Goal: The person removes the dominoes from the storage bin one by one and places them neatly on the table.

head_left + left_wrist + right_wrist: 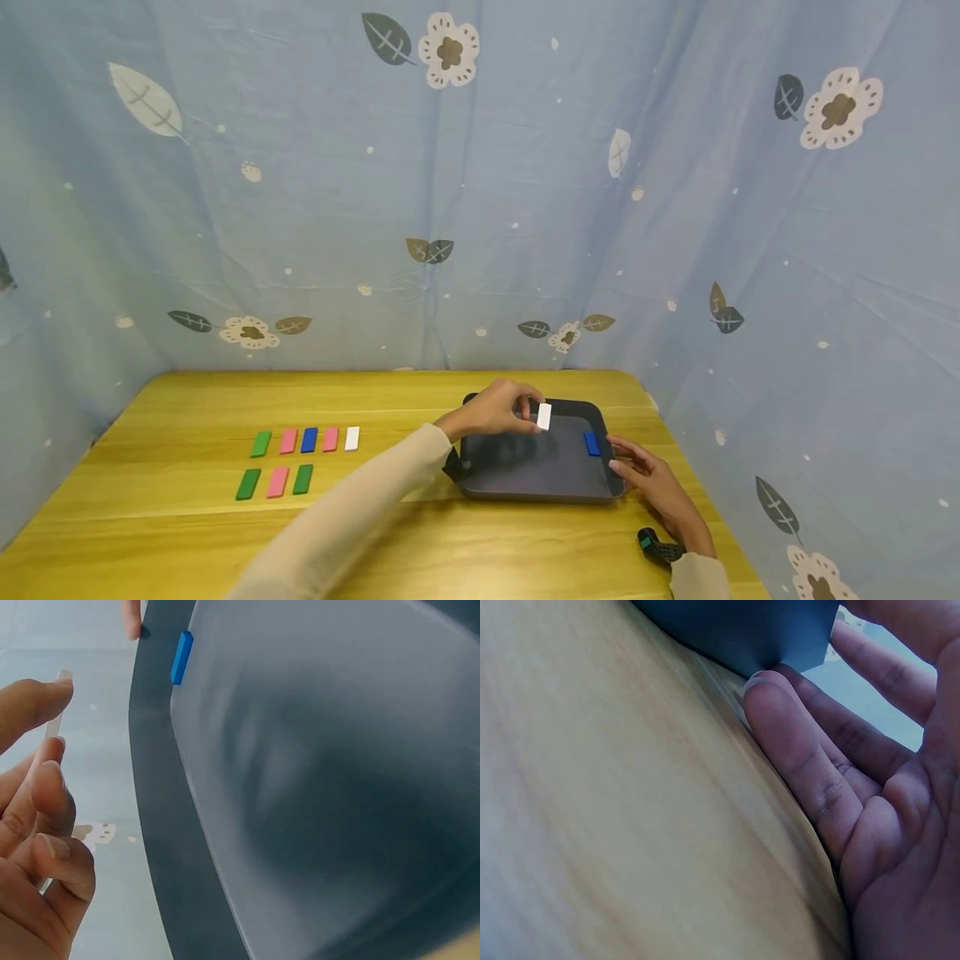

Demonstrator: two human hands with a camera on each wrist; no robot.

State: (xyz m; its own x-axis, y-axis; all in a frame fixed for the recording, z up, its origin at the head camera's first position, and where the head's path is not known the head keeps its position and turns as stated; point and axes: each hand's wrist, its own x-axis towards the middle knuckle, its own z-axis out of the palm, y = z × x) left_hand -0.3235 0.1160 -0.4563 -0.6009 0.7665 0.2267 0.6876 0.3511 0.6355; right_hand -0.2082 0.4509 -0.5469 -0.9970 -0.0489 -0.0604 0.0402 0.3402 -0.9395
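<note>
In the head view my left hand [501, 408] reaches over the dark grey tray [540, 497], pinching a small white block [544, 417] between thumb and fingertips. The left wrist view shows that white block [55, 724] edge-on, held above the tray. Flat inside the tray, near its right wall, lies a blue block [592, 443]. My right hand [656, 487] is at the tray's right side, fingertips against the rim. From the right wrist, its fingers [802, 750] look extended and loosely bent beside the tray's outer wall [757, 634].
On the wooden table's [187, 533] left side, several flat blocks lie in two rows, among them a green block [260, 443], a pink block [277, 482] and a white block [352, 438]. A dark wrist strap [660, 547] is by the right wrist. A patterned curtain [337, 167] surrounds the table.
</note>
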